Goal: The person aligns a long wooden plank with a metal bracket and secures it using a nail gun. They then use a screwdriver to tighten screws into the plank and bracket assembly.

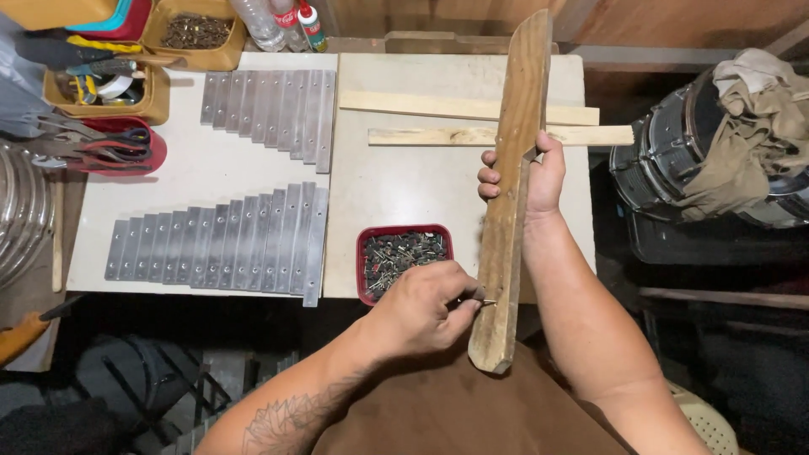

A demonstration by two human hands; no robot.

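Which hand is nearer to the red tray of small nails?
The left hand. It is just beside the red tray, at its lower right corner, pinching a nail against the plank. The right hand grips the plank higher up, farther away.

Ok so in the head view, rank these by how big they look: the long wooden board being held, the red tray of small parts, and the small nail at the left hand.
1. Long wooden board, though it is held nearer the camera.
2. Red tray.
3. Nail, pinched by the left hand.

free: bare tabletop point(404, 185) mid-table | blocked: red tray point(403, 257) near, wooden strips point(472, 108) far
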